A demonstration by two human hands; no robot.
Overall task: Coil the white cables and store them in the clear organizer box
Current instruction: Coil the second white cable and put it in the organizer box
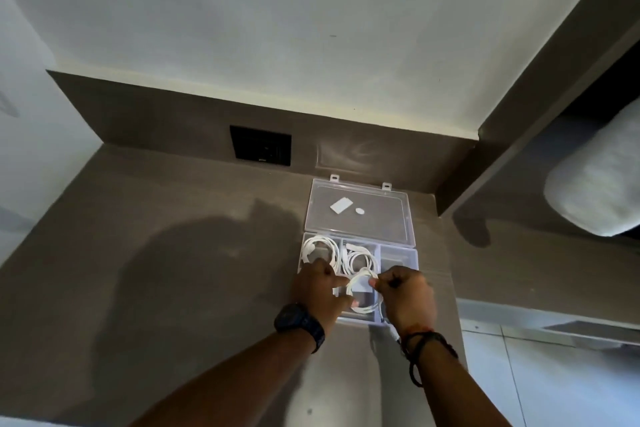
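Note:
A clear organizer box [398,255] lies on the brown counter with its lid [374,215] folded back toward the wall. One coiled white cable [317,248] rests in the far-left compartment, another coiled cable [360,256] in the far-middle one. My left hand [320,291] and my right hand [407,295] hover over the box's near side. Together they pinch a third white cable coil [363,293] between them, above the near-middle compartment. The far-right compartment looks bare. Both hands hide the near compartments.
A black socket plate [260,146] sits in the low backsplash behind the box. A dark beam [540,87] runs diagonally at the right, with a grey-white cushion [595,177] beyond it. The counter edge drops to a tiled floor [540,378] at the lower right.

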